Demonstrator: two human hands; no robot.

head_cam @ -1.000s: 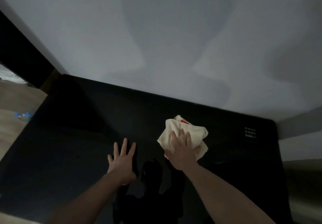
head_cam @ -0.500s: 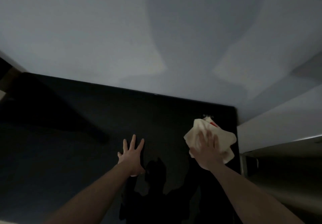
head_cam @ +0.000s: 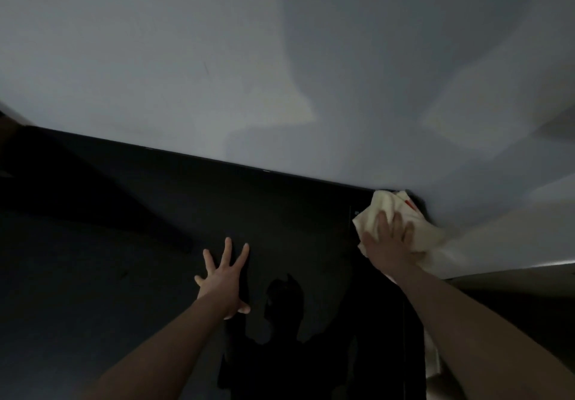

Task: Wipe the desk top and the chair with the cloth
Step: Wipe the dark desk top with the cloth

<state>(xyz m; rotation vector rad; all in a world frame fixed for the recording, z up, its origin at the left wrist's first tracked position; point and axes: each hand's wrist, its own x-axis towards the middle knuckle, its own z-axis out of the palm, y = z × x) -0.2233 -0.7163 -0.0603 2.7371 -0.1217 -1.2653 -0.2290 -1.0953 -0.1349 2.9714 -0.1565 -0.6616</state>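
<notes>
One cloth (head_cam: 393, 222), pale cream, soft and crumpled, with a small red mark near its top edge. Pushed right up into the far right corner of the desk top (head_cam: 130, 269), at about two o'clock from the middle of the view, touching the pale wall (head_cam: 280, 57) behind. Hanging a little past the desk's right edge. Pinned flat under the right hand (head_cam: 390, 244), fingers (head_cam: 382, 224) straight and spread out on top of it, not curled round it. Cloth sticking out beyond the fingertips toward twelve o'clock and out to the side toward three o'clock.

One desk top, black and shiny, with a dark shadow of the person in it at six o'clock.

Two bare hands. Left hand (head_cam: 224, 278) flat on the bare desk, at nine o'clock from the cloth and well apart from it, fingers straight and fanned wide, holding nothing.

Too dark on the left side to tell more.
</notes>
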